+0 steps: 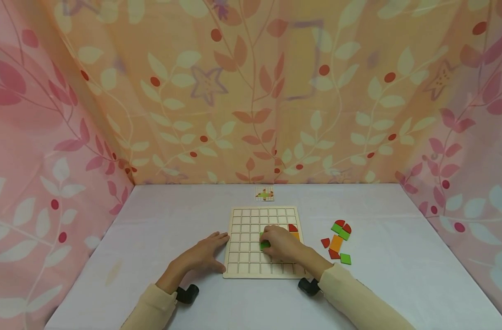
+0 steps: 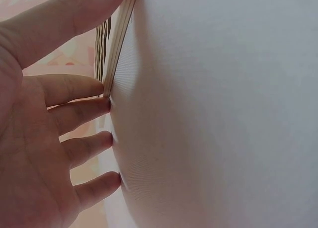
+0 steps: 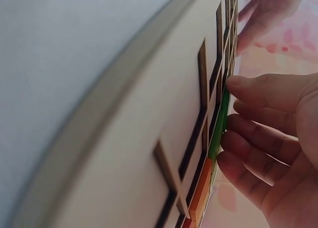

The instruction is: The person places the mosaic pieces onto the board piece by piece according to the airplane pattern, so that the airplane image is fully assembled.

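A square wooden board with a grooved grid lies on the white table. My left hand is at its left edge, thumb and fingers spread; in the left wrist view, the fingertips reach the board's side and the cloth. Over the board's middle, my right hand pinches a green tile between thumb and fingertips, low against the grid. Green pieces line up under those fingers in the right wrist view. A red rounded piece and an orange piece lie on the board's right side, partly hidden by the hand.
Right of the board lie loose tiles: an orange rectangle, a green square, red pieces and others grouped behind. A small pattern card lies beyond the board. Patterned curtains enclose the table's back and sides.
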A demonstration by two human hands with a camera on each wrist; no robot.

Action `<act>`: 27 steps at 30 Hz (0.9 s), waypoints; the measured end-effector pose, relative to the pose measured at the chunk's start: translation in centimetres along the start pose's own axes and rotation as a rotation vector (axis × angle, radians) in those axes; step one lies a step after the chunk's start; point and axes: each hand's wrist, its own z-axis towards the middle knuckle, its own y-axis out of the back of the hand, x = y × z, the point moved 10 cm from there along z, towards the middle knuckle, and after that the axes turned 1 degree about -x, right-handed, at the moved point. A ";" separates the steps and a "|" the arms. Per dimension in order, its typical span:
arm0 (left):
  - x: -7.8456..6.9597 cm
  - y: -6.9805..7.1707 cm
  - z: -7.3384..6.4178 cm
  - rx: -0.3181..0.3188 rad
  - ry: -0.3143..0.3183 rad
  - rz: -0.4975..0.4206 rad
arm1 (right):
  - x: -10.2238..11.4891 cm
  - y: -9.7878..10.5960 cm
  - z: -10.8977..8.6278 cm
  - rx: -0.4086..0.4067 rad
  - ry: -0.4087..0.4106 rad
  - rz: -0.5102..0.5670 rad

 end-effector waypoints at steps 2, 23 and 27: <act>0.1 0.0 0.0 0.000 0.002 -0.002 | 0.0 0.1 -0.1 -0.002 0.000 0.009; 0.1 -0.1 0.0 0.010 0.001 -0.002 | -2.9 4.1 -4.8 -0.094 -0.065 0.174; 0.0 -0.1 0.0 0.009 0.001 -0.001 | -4.6 4.9 -6.4 -0.115 -0.127 0.178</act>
